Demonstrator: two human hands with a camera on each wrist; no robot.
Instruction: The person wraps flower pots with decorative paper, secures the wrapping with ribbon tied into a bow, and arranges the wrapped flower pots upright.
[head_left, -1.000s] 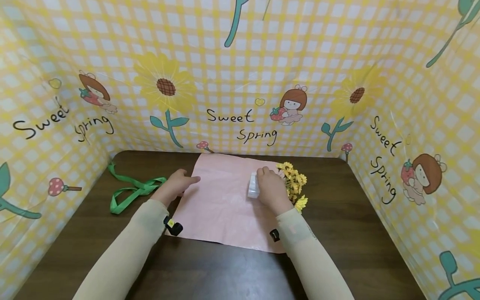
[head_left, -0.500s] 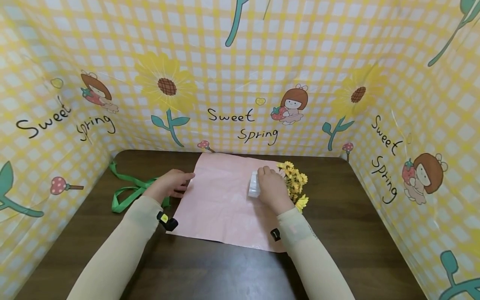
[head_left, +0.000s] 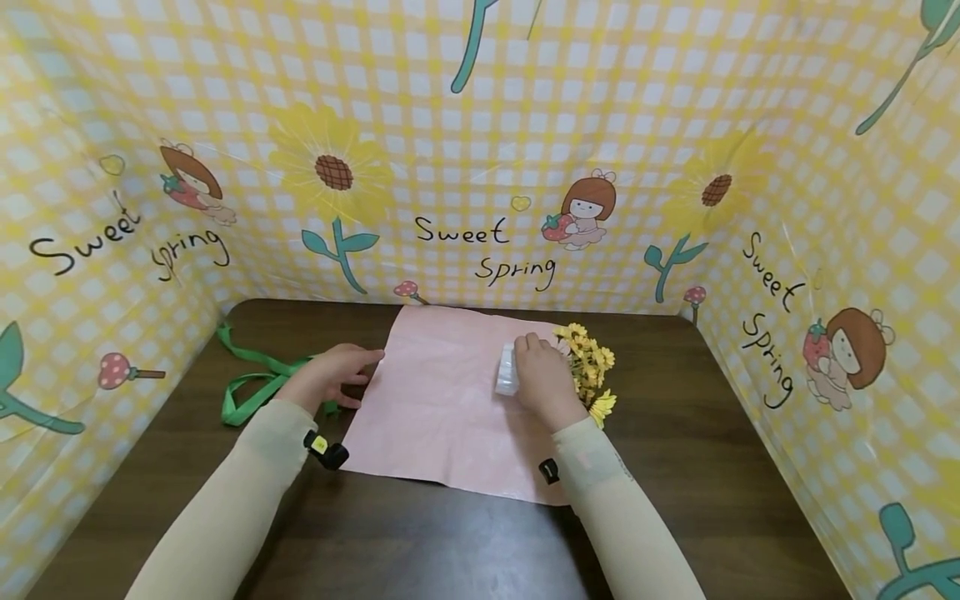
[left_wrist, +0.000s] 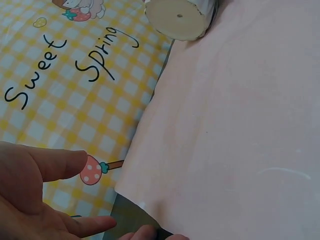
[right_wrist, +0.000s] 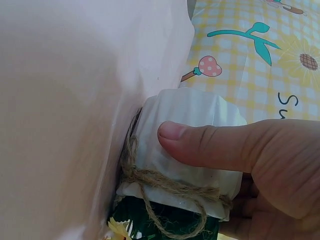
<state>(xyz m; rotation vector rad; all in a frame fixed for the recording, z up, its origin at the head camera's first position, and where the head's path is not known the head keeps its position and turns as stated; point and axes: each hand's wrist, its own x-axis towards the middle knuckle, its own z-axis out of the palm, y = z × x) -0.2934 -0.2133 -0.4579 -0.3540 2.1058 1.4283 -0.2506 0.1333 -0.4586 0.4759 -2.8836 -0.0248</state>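
Note:
A sheet of pink wrapping paper (head_left: 442, 417) lies flat on the brown table. My right hand (head_left: 547, 379) grips a white fluted flowerpot (head_left: 506, 371), tipped on its side over the paper's right part. In the right wrist view my thumb presses the pot's wall, above a knotted twine cord (right_wrist: 175, 186). Yellow flowers (head_left: 592, 358) spread from the pot towards the right, partly hidden by this hand. My left hand (head_left: 330, 377) is at the paper's left edge with thumb and fingers spread, fingertips right at the edge. The pot's round base (left_wrist: 180, 20) shows in the left wrist view.
A looped green ribbon (head_left: 251, 402) lies on the table (head_left: 375, 533) at the left, partly under my left hand in the head view. Yellow-checked cloth walls (head_left: 480, 167) enclose the table at the back and both sides.
My left hand has drawn back to the left, from over the paper to its left edge, covering part of the ribbon. The right hand, pot and flowers have stayed in place.

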